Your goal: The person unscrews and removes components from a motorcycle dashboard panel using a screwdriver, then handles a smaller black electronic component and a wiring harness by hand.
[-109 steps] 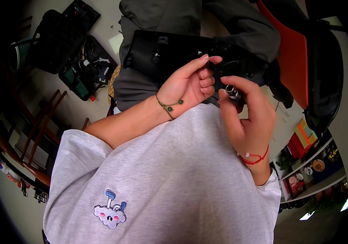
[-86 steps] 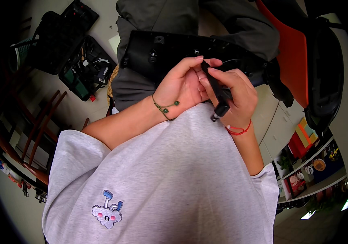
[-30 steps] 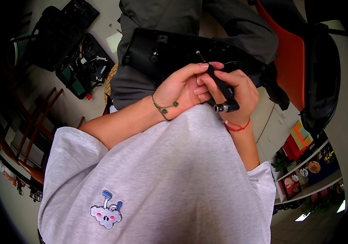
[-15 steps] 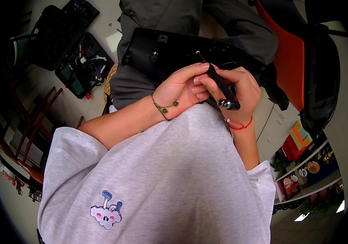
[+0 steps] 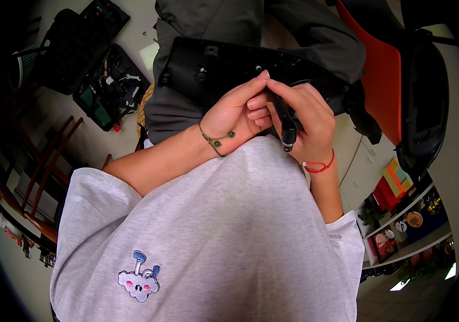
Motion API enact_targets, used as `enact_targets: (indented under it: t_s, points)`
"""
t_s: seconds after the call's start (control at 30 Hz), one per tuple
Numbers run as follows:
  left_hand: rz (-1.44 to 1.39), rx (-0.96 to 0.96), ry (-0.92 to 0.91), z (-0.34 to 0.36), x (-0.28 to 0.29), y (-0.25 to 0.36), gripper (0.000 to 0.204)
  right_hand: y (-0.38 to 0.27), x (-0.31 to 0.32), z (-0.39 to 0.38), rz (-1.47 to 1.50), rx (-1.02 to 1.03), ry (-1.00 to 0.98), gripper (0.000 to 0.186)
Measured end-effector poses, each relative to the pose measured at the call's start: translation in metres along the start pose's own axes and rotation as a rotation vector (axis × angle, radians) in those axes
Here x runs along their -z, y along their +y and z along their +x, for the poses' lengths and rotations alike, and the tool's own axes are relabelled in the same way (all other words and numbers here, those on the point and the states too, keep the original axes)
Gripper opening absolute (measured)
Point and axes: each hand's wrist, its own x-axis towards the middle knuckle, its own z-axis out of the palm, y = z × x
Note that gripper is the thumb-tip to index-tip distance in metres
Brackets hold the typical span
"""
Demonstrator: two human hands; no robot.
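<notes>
My right hand (image 5: 310, 115) is closed round a black folding hex key set (image 5: 287, 126), its metal-ended lower part pointing back toward my shirt. My left hand (image 5: 243, 104) is curled, with its thumb tip meeting the right hand's fingertip just above the work. Whatever lies between those fingertips is too small or hidden to make out. Under both hands a long black plastic panel (image 5: 229, 67) rests across my lap. Just beyond the fingertips, a small round metal fitting (image 5: 258, 68) shows on the panel; another metal piece (image 5: 201, 71) sits further left.
An opened black tool case (image 5: 112, 88) with several tools lies on the floor at the far left. An orange and black chair (image 5: 385, 70) stands at the right. Wooden chair rails (image 5: 42, 166) are at the left, and a shelf with goods (image 5: 406, 236) at the lower right.
The hex key set has turned in my right hand, its tip drawn back from the metal fitting. The right index finger has stretched forward to meet the left thumb.
</notes>
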Motion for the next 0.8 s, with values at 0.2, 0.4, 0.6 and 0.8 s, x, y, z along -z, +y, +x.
enact_targets:
  t_s: [0.2, 0.4, 0.6, 0.8]
  points:
    - [0.047, 0.051, 0.128, -0.002, -0.018, -0.001, 0.033, 0.004, 0.0, -0.012, -0.079, -0.065, 0.02, 0.024]
    - [-0.037, 0.035, 0.033, 0.001, 0.005, -0.003, 0.03, -0.003, -0.002, -0.006, -0.052, -0.06, 0.056, 0.037]
    - [-0.011, 0.056, 0.114, -0.001, -0.01, -0.002, 0.034, 0.002, 0.001, -0.011, -0.09, -0.02, 0.022, 0.037]
    - [0.025, 0.017, 0.002, 0.001, 0.006, -0.003, 0.023, -0.007, 0.0, 0.0, -0.059, -0.08, 0.065, 0.035]
